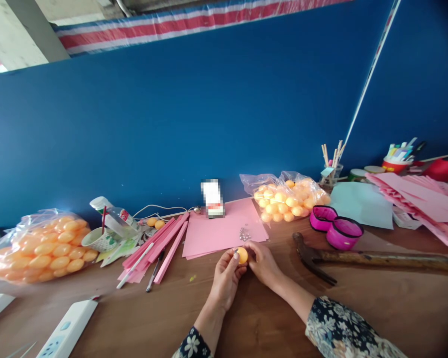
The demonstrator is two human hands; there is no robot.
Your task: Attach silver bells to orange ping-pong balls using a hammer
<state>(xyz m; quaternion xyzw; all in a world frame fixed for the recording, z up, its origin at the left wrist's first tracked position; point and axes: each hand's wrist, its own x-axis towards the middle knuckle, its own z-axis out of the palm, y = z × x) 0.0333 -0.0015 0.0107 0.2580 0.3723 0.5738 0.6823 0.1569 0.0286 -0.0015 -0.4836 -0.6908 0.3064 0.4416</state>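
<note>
An orange ball (242, 255), like a table tennis ball, sits in the fingers of my left hand (226, 278), thumb along its near left side. My right hand (264, 263) is closed, its fingertips against the ball's right side. Whether anything small lies between those fingertips is hidden. Just beyond my hands, a little heap of shiny silver bits (244, 234) rests on pink paper sheets (220, 228). Clear plastic bags full of such balls stand on both sides, a left bag (45, 248) and a right bag (283, 199).
To the right lie a claw hammer (377, 259) and two magenta round containers (344, 233). Pink paper strips (160, 241), a pen (156, 271) and a power strip (69, 328) are at left. A blue partition (194, 114) closes off the table's back.
</note>
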